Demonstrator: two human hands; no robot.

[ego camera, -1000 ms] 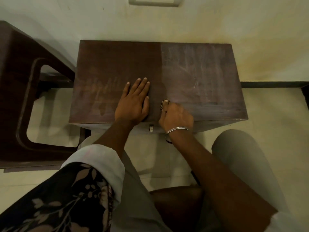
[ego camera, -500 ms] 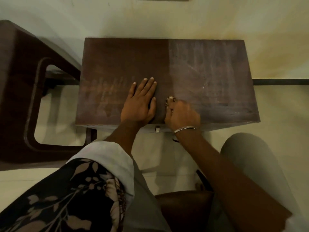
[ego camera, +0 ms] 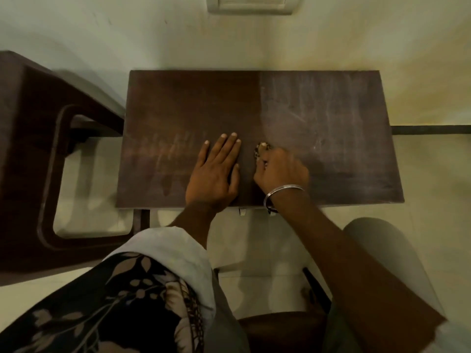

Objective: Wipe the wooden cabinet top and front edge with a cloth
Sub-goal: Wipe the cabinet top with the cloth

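Right hand (ego camera: 281, 170) grips a bunched, patterned cloth (ego camera: 259, 150). The cloth protrudes beyond the curled fingers onto the wooden cabinet top (ego camera: 331, 118), near the front edge. Left hand (ego camera: 216, 171) lies flat just beside, fingers straight.

cabinet top (ego camera: 318, 118): rectangular, dark brown wood; left half darker, right half greyed and streaked | cloth (ego camera: 259, 150): patterned, bunched, mostly covered, laid on the top near mid front edge (ego camera: 173, 206)

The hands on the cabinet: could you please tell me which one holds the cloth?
The right hand, wearing the bangle, grips the patterned cloth; the left hand lies flat, fingers straight, on the cabinet top.
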